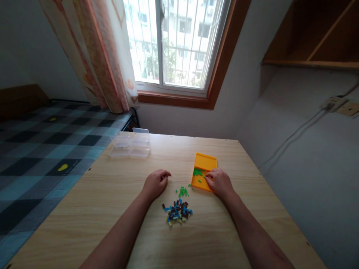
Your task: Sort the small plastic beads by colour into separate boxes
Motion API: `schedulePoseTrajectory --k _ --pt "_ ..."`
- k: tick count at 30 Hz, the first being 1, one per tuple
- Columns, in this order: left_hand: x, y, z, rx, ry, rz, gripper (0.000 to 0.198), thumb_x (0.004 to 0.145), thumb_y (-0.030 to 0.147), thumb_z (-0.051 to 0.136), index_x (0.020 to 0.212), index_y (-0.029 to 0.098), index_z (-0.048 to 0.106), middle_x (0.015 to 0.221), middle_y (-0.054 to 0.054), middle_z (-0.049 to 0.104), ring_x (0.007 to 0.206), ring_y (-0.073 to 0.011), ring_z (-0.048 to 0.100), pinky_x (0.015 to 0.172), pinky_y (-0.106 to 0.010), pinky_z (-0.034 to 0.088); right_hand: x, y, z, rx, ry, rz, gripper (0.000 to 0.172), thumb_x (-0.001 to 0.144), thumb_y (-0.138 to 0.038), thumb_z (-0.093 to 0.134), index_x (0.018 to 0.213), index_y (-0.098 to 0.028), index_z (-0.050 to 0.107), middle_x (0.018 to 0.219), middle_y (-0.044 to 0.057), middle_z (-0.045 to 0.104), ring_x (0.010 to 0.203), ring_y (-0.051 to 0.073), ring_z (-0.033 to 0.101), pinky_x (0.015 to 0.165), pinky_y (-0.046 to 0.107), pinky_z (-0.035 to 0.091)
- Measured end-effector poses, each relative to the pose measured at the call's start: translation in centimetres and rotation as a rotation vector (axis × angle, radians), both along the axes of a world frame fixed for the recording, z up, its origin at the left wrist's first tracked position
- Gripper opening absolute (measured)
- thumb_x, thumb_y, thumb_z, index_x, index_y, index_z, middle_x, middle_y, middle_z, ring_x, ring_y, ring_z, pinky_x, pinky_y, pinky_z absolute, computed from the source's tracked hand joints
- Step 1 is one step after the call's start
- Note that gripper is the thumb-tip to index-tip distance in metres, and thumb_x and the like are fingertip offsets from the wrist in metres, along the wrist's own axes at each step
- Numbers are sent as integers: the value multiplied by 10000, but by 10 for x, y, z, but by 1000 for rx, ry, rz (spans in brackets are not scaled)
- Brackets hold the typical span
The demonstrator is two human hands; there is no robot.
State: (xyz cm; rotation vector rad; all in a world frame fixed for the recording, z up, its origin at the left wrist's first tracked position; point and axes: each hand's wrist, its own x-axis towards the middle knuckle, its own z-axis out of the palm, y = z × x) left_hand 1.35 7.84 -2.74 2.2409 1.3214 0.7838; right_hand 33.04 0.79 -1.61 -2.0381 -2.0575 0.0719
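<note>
My right hand (220,182) reaches over an orange tray (206,161) with its fingertips pinched together, a small green brick (205,177) at their tips. More green bricks (198,172) lie inside the tray, most of them along its inner ridge. To the left, my left hand (156,184) rests on the table with curled fingers, and whatever they may hold is hidden. Between the hands sits a small heap of loose green bricks (183,191). Nearer to me is a mixed pile of blue, dark brown, yellow and cream bricks (178,211).
A clear plastic compartment box (130,146) stands at the far left of the wooden table (112,201), its lid raised. A checked bed (75,138) is on the left. Behind are a curtain (103,59) and a barred window. Cables run along the right wall.
</note>
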Motion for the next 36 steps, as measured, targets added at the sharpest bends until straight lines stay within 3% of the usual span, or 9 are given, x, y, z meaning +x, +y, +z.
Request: schedulePoseTrajectory --k 15,36 --pt "0 3 0 -17 -2 -13 264 852 219 508 912 228 764 914 -36 764 859 -208 683 789 -308 500 -11 25 10 -1 -61 2 203 976 -310 606 961 -252 799 991 49 735 977 185 631 812 267 405" --pt "0 1 2 -13 -26 -6 270 853 204 505 914 221 768 919 -41 770 873 -212 688 808 -318 515 -12 19 7 -24 -61 -17 247 1003 -316 558 1010 -252 797 1036 53 743 995 181 647 819 261 432"
